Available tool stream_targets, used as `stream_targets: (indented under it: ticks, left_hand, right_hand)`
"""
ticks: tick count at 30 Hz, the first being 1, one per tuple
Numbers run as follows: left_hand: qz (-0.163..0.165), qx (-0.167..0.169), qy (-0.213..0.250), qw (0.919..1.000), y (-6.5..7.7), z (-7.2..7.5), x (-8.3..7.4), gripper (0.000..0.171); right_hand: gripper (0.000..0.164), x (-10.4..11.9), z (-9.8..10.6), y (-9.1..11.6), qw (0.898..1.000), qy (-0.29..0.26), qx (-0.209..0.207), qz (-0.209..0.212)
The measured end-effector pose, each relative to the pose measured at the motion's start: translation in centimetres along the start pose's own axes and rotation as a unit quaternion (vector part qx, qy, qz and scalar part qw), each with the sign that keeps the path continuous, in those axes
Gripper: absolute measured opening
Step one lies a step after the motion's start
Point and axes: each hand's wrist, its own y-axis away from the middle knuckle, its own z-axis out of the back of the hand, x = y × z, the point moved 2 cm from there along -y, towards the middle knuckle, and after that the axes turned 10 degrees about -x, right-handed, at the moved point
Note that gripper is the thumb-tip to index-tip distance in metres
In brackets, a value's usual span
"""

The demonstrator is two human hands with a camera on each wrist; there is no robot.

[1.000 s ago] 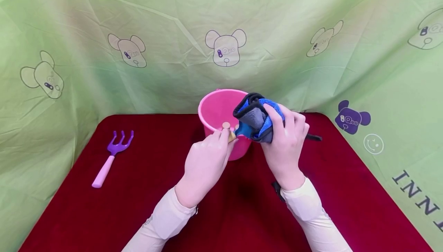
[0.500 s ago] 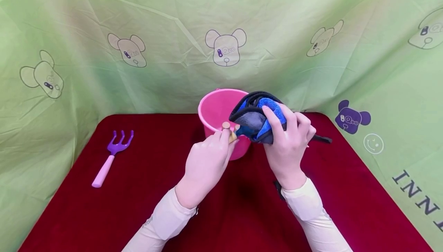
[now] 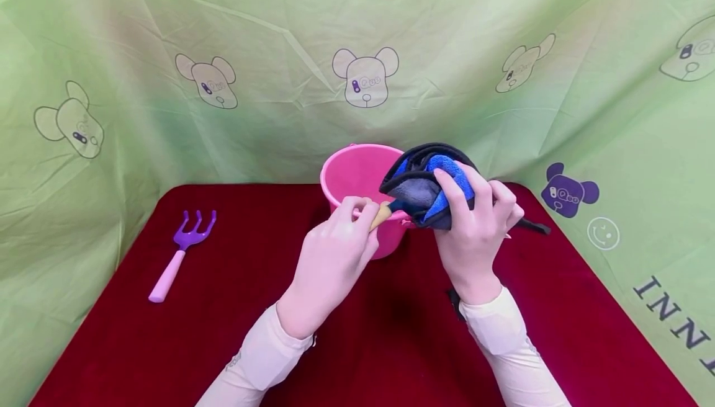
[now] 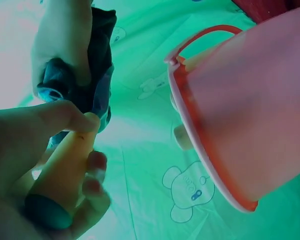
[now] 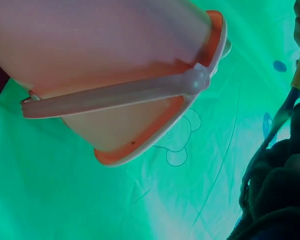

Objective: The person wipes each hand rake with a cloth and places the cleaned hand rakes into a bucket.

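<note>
My left hand (image 3: pixel 332 252) grips the wooden handle (image 3: pixel 380 216) of a small garden tool. In the left wrist view, my thumb lies along that handle (image 4: pixel 65 167) and fingers curl round it; its butt end is dark. The tool's blue head (image 3: pixel 398 205) goes into a folded cloth (image 3: pixel 416 188), blue and dark grey with black edging. My right hand (image 3: pixel 472 239) holds this cloth round the head, whose shape is mostly hidden. Just behind both hands stands a pink bucket (image 3: pixel 357 168). A wooden handle end (image 4: pixel 182 137) sticks out past its rim in the left wrist view.
A purple hand fork (image 3: pixel 181 249) with a pink handle lies at the left on the red tablecloth (image 3: pixel 251 221). A black strap (image 3: pixel 530 226) shows beyond my right hand. Green printed fabric (image 3: pixel 279 115) walls the back and sides.
My right hand and the cloth have moved to the right along the tool, and the cloth's folds have spread. My left hand keeps its grip, with little movement.
</note>
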Motion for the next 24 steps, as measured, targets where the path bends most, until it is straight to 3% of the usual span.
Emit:
stream_targets:
  ticks: [5, 9, 16, 24]
  left_hand:
    - [0.013, -0.037, 0.049, 0.998, -0.4, 0.6, 0.4, 0.014]
    - [0.037, -0.04, 0.106, 0.9928, -0.7, 0.8, 0.7, 0.013]
    - [0.096, 0.011, 0.168, 0.981, -2.3, -0.1, 0.9, 0.02]
    - [0.121, 0.061, 0.206, 0.969, -5.3, -1.8, 0.8, 0.023]
  right_hand:
    - [0.02, -0.5, 0.2, -0.7, 0.999, 0.011, -0.023, -0.031]
    - [0.019, -1.0, 0.3, -1.3, 0.997, 0.018, -0.041, -0.062]
    - [0.018, -1.4, 0.7, -2.1, 0.995, 0.024, -0.049, -0.086]
    - [0.018, -1.6, 0.9, -2.6, 0.994, 0.021, -0.051, -0.093]
